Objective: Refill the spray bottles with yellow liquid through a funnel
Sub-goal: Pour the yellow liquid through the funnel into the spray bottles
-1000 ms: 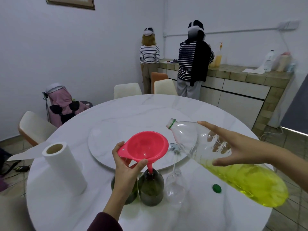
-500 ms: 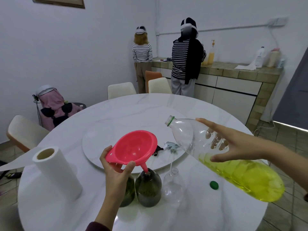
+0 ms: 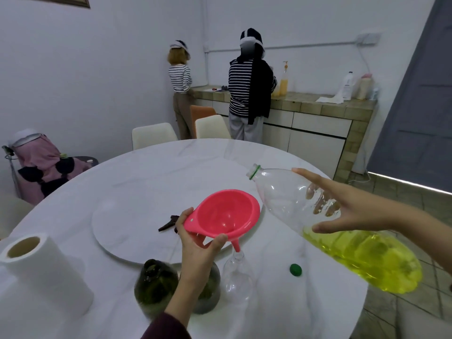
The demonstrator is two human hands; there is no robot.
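- The left hand [image 3: 199, 243] pinches the pink funnel [image 3: 223, 215] by its rim tab, thumb on the near edge and fingers curled behind, so the bowl tips toward the camera.
- The funnel's spout points down at the open neck of the clear bottle [image 3: 236, 275]; its tip sits right at the mouth, though whether it is inside I cannot tell.
- The right hand [image 3: 347, 209] wraps the big plastic bottle [image 3: 318, 221], fingers spread across the far side and showing through the clear wall, thumb underneath.
- That big bottle lies tilted, its uncapped neck with a green ring raised up and to the left above the funnel's rim, and the yellow liquid [image 3: 367, 263] pools in the lower end, out past the bench edge.
- No liquid reaches the neck; the upper half looks clear.
- Two dark green bottles stand just left of the clear one: the dark bottle [image 3: 155, 285] in full sight with its mouth open, the second dark bottle [image 3: 210, 289] partly hidden behind the left wrist.
- A green cap [image 3: 295, 269] lies on the white bench [image 3: 146, 182], right of the clear bottle and apart from it.
- A paper towel roll [image 3: 44, 270] stands at the near left edge.
- A dark sprayer head [image 3: 168, 223] lies on the round turntable [image 3: 122, 223], just behind the left hand.
- Two people in striped tops stand at the far counter [image 3: 318, 106], backs turned.
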